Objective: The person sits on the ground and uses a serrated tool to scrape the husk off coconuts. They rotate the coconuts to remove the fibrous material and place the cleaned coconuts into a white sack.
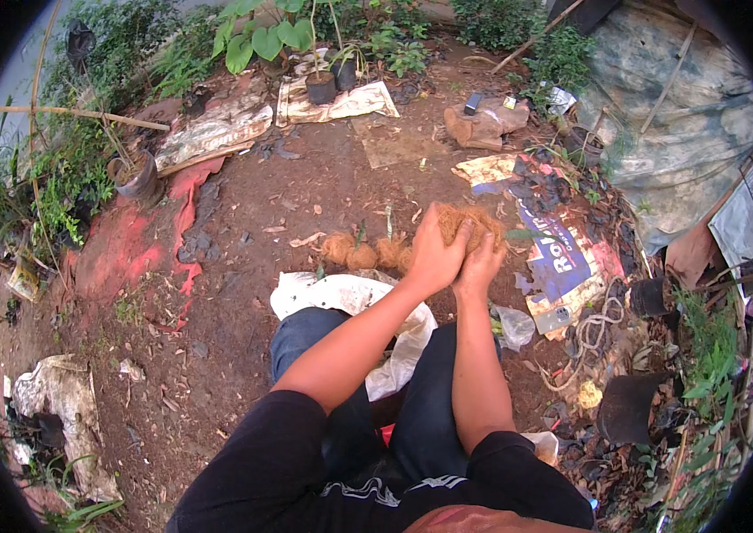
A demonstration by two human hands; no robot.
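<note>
Both my hands hold a clump of brown coconut fibre (pixel 473 223) out over the ground. My left hand (pixel 435 250) presses on its left side, with the thumb across it. My right hand (pixel 481 263) grips it from below and the right. A green leaf (pixel 529 234) sticks out by the clump's right side. Several fibre balls (pixel 361 256) lie in a row on the soil left of my hands, some with small green shoots. A white sack (pixel 329 293) is spread over the ground and between my knees.
A clear plastic bag (pixel 515 326) lies by my right knee, near a tangled rope (pixel 596 326) and a torn printed sheet (pixel 559 256). Farther off are a log (pixel 486 123) with a phone (pixel 473 102) on it and black potted plants (pixel 321 88).
</note>
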